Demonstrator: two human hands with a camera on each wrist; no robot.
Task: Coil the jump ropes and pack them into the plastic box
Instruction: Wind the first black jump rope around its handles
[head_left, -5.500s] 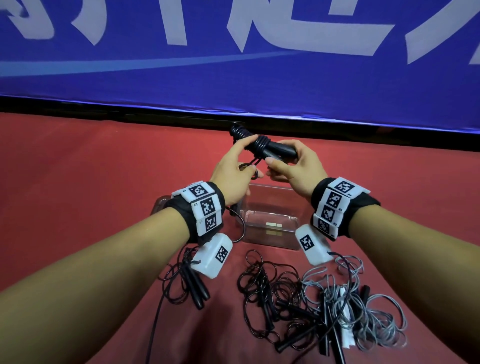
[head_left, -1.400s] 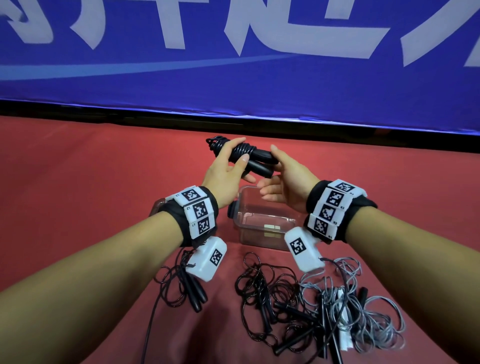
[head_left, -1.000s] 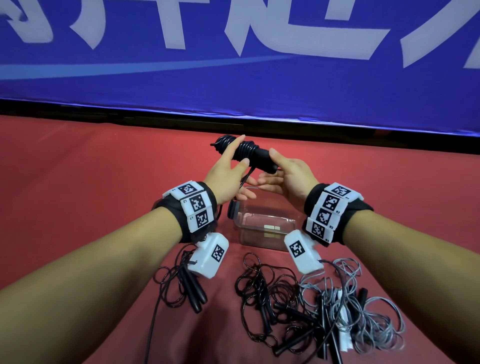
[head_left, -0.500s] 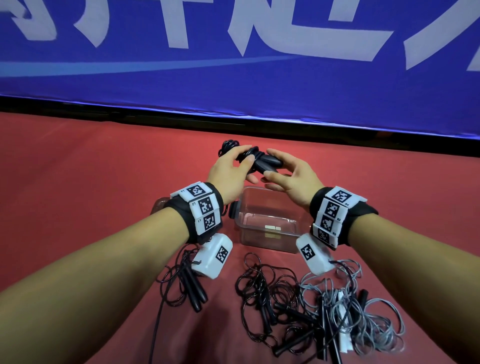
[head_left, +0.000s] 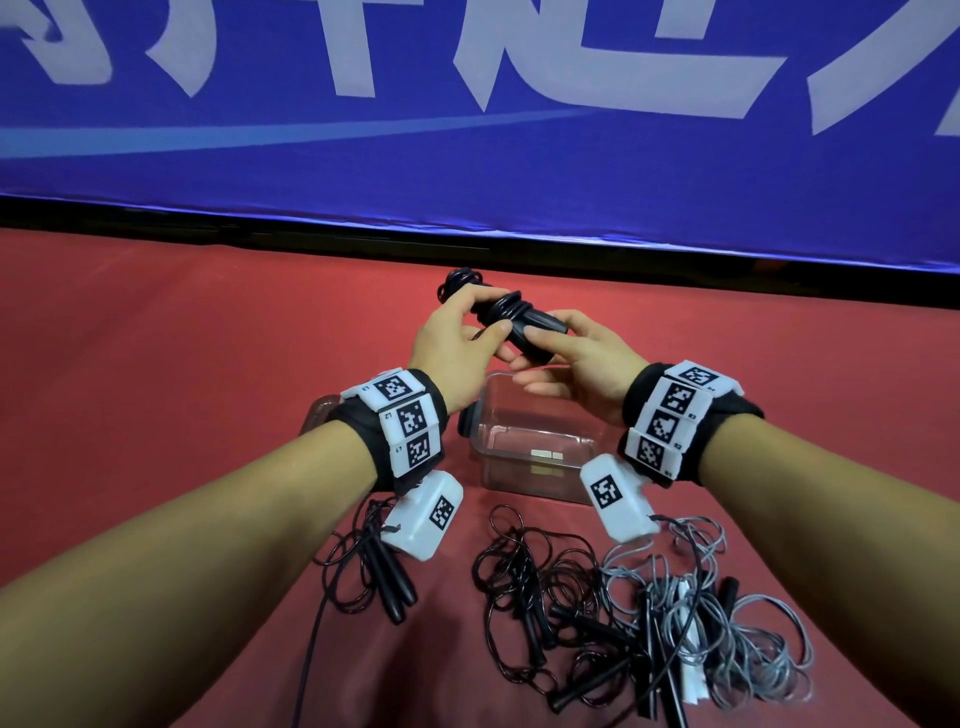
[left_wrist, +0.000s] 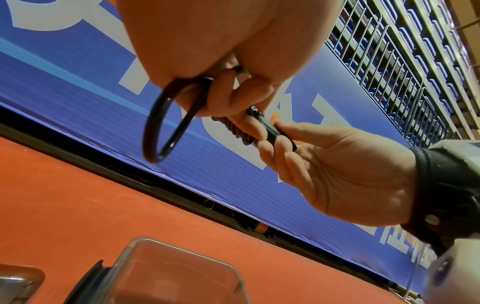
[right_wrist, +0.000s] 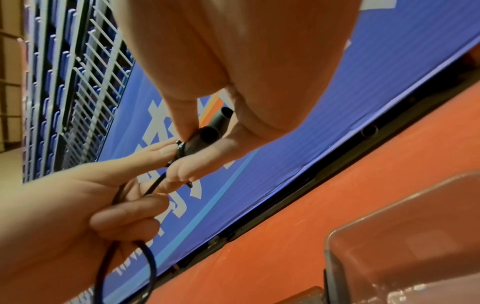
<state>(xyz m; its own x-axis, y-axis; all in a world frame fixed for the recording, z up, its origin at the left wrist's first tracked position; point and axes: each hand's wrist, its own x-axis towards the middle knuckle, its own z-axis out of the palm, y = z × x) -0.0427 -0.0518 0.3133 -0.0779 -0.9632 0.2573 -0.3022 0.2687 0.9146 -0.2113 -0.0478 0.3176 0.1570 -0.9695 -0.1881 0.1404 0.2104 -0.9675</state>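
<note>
One black jump rope (head_left: 511, 317), cord wound round its paired handles, held in the air above and just behind the clear plastic box (head_left: 530, 457). Change since a moment ago: the bundle, then raised and being turned between the fingers, now sits lower and closer over the box, with only a short loop (left_wrist: 161, 127) of cord hanging free under the left palm. Judgement: coiling of this rope is nearly finished; tucking the loop end and lowering the bundle in come next.

Left hand (head_left: 457, 338): fingers curled over the wound end of the bundle, thumb below.
Right hand (head_left: 576, 364): thumb and forefinger pinching the bare handle ends (right_wrist: 213, 127), other fingers loosely spread beneath.

Plastic box: open, upright on the red floor (head_left: 182, 364), no rope visible inside; a small label shows through its wall.

Remaining stock, near side of the box, uncoiled on the floor: one black rope (head_left: 384, 566) at left, a black tangle (head_left: 545, 597) in the middle, a grey tangle (head_left: 737, 634) at right, the last two overlapping.

Backdrop: blue banner (head_left: 467, 130) with white lettering.
</note>
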